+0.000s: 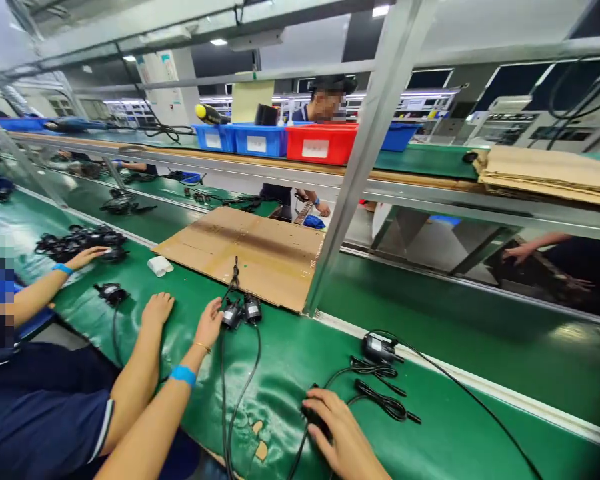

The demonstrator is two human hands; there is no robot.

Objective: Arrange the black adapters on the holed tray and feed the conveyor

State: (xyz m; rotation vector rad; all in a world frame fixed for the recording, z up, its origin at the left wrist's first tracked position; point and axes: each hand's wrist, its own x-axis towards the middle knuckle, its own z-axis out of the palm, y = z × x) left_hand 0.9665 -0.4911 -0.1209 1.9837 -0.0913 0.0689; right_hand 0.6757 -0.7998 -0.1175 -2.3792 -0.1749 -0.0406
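Observation:
My left hand [337,430] lies at the near edge of the green conveyor belt [290,360], fingers curled over a small black device [311,415] with a black cord. My right hand is out of view. Just beyond lie bundled black cords [385,400] and another black device [377,348] whose cable trails right. To my left, a co-worker in a navy shirt rests one hand [156,310] on the belt and touches a pair of black devices [243,312] with the other hand [209,321].
A flat cardboard sheet [250,253] lies on the belt behind a slanted metal post [350,180]. Farther left, another person's hand [87,257] reaches a pile of black devices [80,243]. Blue bins [260,140] and a red bin [320,143] sit on the upper shelf. Workers stand across the line.

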